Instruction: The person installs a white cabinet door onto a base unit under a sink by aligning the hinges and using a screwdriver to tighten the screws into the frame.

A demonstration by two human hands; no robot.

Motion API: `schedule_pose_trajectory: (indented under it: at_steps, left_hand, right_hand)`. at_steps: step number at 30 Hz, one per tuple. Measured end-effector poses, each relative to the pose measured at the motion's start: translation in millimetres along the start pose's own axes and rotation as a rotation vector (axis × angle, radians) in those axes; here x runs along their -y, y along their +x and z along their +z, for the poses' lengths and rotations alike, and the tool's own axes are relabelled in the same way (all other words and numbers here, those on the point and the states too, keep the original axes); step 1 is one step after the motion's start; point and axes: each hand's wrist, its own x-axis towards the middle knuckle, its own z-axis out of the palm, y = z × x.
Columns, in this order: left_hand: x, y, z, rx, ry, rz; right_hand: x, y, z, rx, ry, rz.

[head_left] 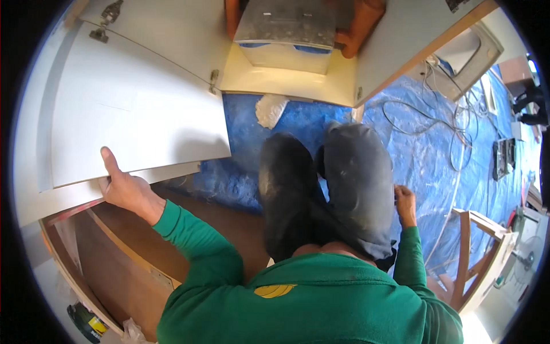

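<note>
The left hand (pixel 127 190) grips the near edge of a white cabinet door panel (pixel 137 109), thumb on its upper face; the panel lies at the person's left, metal hinges (pixel 98 35) near its far edge. The right hand (pixel 405 205) is beside the right knee (pixel 358 155), fingers bent; whether it holds anything cannot be told. Blue plastic sheeting (pixel 421 155) covers the floor under a loose cable (pixel 418 132).

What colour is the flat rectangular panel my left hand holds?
The panel is white, clearest in the head view.
</note>
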Motion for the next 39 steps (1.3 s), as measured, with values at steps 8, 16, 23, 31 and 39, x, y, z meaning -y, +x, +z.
schedule_pose_trajectory:
  at_steps: [8,16,23,31,39]
  left_hand:
    - [2.4,17.4,36.5,-0.330,-0.029,0.157]
    - [3.1,13.0,-1.9,-0.259,0.454,0.081]
    - [-107.9,-260.8,8.0,0.794,0.622,-0.604]
    - [-351.5,-248.9,-148.6,1.029,0.496,-0.685]
    - [-476.5,-369.4,-391.1,-0.052,1.114,-1.368]
  right_hand:
    - [209.6,-62.7,37.0,-0.449,-0.090,-0.804]
    - [288.9,-61.8,-14.1,0.012,-0.720,-0.463]
    - [298.9,-54.2,-43.6,0.020,-1.085,-0.793]
    - [331.8,-110.4,-75.5,0.824,-1.455,-1.171]
    - [407.5,-185.5,10.9,1.971,-1.379,-1.367]
